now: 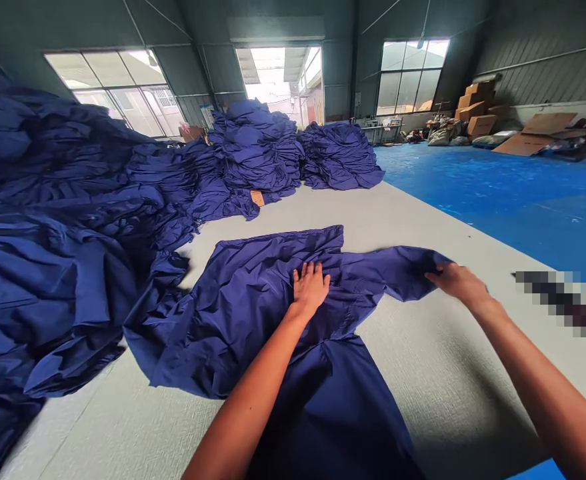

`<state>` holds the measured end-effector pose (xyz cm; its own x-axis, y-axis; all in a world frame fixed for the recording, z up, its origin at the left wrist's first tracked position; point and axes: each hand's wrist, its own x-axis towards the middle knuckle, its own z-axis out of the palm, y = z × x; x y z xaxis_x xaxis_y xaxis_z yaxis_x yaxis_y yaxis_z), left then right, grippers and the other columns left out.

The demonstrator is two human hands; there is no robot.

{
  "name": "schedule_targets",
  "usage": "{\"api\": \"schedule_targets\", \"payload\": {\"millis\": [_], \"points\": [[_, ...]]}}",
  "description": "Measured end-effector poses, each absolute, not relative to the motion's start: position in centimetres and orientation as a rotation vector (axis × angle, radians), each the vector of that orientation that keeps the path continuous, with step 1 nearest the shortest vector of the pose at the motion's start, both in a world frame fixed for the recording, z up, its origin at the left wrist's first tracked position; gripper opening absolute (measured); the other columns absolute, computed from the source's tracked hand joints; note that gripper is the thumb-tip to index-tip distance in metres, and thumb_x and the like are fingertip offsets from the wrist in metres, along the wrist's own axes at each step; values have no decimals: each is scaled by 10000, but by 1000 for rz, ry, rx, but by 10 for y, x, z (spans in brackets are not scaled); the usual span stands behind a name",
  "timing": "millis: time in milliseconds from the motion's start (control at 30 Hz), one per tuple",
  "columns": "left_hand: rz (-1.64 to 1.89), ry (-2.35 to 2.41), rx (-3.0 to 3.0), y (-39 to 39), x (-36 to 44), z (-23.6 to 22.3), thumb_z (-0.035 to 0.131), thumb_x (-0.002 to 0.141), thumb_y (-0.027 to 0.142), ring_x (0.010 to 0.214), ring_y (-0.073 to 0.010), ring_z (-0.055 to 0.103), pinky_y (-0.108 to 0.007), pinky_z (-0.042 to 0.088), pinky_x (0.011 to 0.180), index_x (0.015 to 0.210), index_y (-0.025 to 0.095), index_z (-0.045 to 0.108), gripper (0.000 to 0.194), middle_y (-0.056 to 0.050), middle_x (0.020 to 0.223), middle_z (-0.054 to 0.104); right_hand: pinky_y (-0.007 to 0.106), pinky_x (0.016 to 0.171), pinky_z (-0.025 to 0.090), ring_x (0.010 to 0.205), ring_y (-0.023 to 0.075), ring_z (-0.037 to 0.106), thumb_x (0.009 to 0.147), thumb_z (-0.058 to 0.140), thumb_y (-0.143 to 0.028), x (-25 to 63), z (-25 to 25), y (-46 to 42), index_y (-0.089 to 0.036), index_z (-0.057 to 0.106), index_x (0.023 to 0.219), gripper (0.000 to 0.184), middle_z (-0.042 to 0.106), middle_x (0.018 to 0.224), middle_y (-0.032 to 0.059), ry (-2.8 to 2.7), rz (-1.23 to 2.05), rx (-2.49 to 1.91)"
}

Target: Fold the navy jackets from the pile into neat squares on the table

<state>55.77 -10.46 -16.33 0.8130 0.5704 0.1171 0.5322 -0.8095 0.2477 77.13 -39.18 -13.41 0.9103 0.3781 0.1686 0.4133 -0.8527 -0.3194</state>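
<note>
**Two bare hands on a navy garment, heaps of the same cloth behind**

The left hand [310, 288] lies open and flat, fingers spread, pressing on the middle of a crumpled navy garment [253, 327]. The right hand [457, 281] is out to the right at the end of the garment's long sleeve [397, 270], its fingers slightly curled at the cloth's edge; whether it is gripping the sleeve, I cannot tell.

The garment lies spread on a wide grey bench [433, 353], wrinkled across its upper part, with its lower part running toward the near edge under the left forearm. Its left side sits just beside a huge heap of navy cloth [57, 200] that fills the left of the bench. Farther along, two more stacks [255, 143] [340, 157] rise at the far end, and a small tan tag [257, 198] rests against the cloth at their foot.

To the right of the bench is a blue floor [503, 200]. Beyond it, cardboard boxes [475, 110] and flattened cardboard sheets [533, 137] sit along the far wall, below bright windows [413, 77].
</note>
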Motion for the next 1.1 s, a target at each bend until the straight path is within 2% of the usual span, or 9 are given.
{"api": "schedule_targets", "payload": {"millis": [133, 200, 267, 400, 467, 633, 800, 933, 1100], "points": [[218, 455, 2852, -123, 564, -166, 336, 986, 506, 1509, -272, 160, -521, 111, 1225, 1508, 293, 365, 565, -21, 1629, 247, 613, 962, 417, 1245, 443, 516, 897, 362, -673, 771, -163, -376, -208, 561, 1381, 699, 549, 1372, 226, -560, -280, -2787], [75, 409, 2823, -129, 564, -169, 343, 980, 528, 1509, -298, 154, -574, 119, 1211, 1520, 286, 347, 591, -30, 1630, 235, 645, 1059, 300, 1397, 449, 332, 890, 388, -676, 782, -176, -367, -225, 482, 1457, 730, 374, 1537, 211, -599, -187, -2839], [-3, 340, 2763, -124, 560, -164, 341, 981, 535, 1500, -277, 200, -531, 167, 1216, 1522, 270, 350, 603, -28, 1615, 276, 631, 1091, 253, 1439, 425, 267, 893, 446, -626, 805, -180, -362, -219, 468, 1468, 705, 302, 1578, 212, -638, 4, -2881], [305, 278, 2633, -63, 535, -123, 296, 1012, 463, 1350, -169, 481, -309, 353, 1146, 1412, 288, 511, 487, 13, 1460, 535, 488, 994, 410, 1211, 390, 566, 785, 704, -410, 865, -148, -349, -122, 703, 1174, 484, 607, 1296, 269, -790, 229, -2868], [496, 527, 2666, -11, 517, -100, 331, 1009, 398, 1311, -172, 517, -298, 363, 1132, 1331, 270, 586, 430, 13, 1400, 591, 464, 919, 451, 1060, 367, 644, 811, 685, -358, 886, -121, -329, -80, 730, 1046, 367, 685, 1118, 266, -834, 206, -2852], [392, 1078, 2623, 133, 486, -86, 381, 983, 267, 1288, -207, 540, -329, 378, 1107, 1316, 204, 594, 400, -41, 1371, 617, 430, 955, 441, 1135, 315, 611, 959, 392, -573, 880, -84, -204, -146, 612, 1288, 582, 665, 1212, 183, -1006, 32, -2690], [397, 1441, 2556, 219, 476, -125, 333, 992, 281, 1293, -279, 527, -423, 398, 1078, 1441, 147, 467, 487, -156, 1382, 587, 466, 873, 497, 1083, 371, 643, 944, 315, -637, 832, -115, -61, 13, 525, 1327, 783, 631, 1187, 316, -767, 79, -2775], [422, 1605, 2564, 243, 468, -168, 300, 994, 370, 1323, -385, 461, -586, 370, 1048, 1387, 172, 534, 499, -207, 1395, 547, 502, 882, 479, 1085, 395, 637, 975, 366, -408, 814, -163, -22, 14, 524, 1301, 556, 616, 1193, 333, -843, 19, -2787], [497, 1545, 2669, 274, 454, -178, 297, 990, 371, 1205, -312, 543, -414, 412, 1045, 1218, 139, 647, 478, -174, 1275, 611, 420, 875, 464, 1039, 305, 638, 1008, 346, -321, 851, -171, -14, -120, 551, 1271, 389, 648, 1206, 227, -1174, -428, -2520]]}}
